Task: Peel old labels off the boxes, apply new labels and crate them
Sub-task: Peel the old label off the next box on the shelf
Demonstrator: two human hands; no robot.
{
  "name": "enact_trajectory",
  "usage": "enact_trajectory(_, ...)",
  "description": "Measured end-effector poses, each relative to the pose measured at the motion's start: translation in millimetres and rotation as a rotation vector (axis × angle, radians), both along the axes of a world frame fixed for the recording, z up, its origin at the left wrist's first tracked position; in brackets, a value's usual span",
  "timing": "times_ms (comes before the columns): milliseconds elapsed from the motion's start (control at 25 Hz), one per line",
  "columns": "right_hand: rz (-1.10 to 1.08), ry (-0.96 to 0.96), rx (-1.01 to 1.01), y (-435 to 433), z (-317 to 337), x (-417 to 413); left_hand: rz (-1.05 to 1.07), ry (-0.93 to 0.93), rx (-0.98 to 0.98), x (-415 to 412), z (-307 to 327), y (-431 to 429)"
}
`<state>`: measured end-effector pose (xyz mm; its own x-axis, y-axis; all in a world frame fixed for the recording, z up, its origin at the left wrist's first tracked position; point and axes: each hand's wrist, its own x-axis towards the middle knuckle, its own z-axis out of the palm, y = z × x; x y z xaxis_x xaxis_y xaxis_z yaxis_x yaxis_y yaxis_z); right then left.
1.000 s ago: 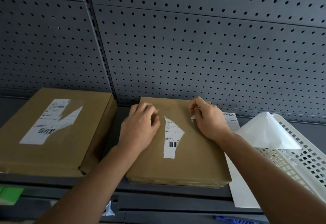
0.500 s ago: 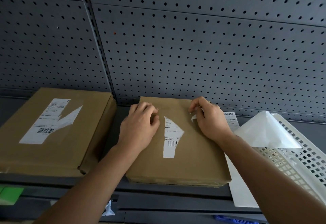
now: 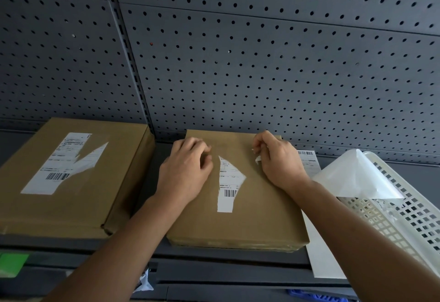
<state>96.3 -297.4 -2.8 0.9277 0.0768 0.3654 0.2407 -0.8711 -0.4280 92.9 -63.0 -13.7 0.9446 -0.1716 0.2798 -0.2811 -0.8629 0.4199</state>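
Note:
A flat brown box point(image 3: 257, 218) lies on the dark shelf in front of me. A torn strip of old white label point(image 3: 229, 182) with a barcode still sticks to its top. My left hand point(image 3: 185, 170) rests on the box's left part, fingers curled with the tips on the cardboard beside the strip. My right hand point(image 3: 278, 161) is at the far right of the lid and pinches a small crumpled scrap of label point(image 3: 257, 158) between thumb and fingers. A second, larger brown box point(image 3: 71, 201) with a half-torn label point(image 3: 62, 161) sits to the left.
A white perforated plastic crate point(image 3: 404, 209) stands tilted at the right, with a glossy white backing sheet point(image 3: 357, 175) draped on its rim. A white label sheet point(image 3: 319, 249) lies under the middle box's right side. Grey pegboard point(image 3: 262, 63) forms the back wall.
My right hand's fingers have shifted slightly, curling the small label scrap up off the box. The left hand and both boxes stay where they were.

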Motion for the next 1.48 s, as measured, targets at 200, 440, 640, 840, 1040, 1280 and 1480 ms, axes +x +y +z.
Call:
enact_trajectory(200,0.014,0.000,-0.017,0.8,1.0,2.7,0.002,0.003,0.005,0.6,0.2,-0.1)
enact_trajectory(440,0.008,-0.035,0.025,-3.1,-1.0,-0.4,-0.002,-0.004,0.012,0.3,0.5,-1.3)
enact_trajectory(640,0.030,-0.034,-0.056,1.9,-0.1,0.7,0.002,0.001,0.010,0.8,-0.8,0.5)
enact_trajectory(840,0.020,-0.058,-0.064,-0.5,-0.9,-0.2,-0.004,0.000,0.001,0.7,-0.6,-1.4)
enact_trajectory(1040,-0.002,-0.061,-0.020,-1.2,-0.6,1.0,0.001,0.000,0.002,0.6,-0.3,0.1)
enact_trajectory(1280,0.014,-0.060,-0.021,-0.9,-2.8,1.0,-0.001,0.003,0.001,0.5,0.1,-1.2)
enact_trajectory(1480,0.009,-0.072,0.024,-3.0,-1.7,0.6,0.004,0.007,0.002,0.8,0.1,-0.5)
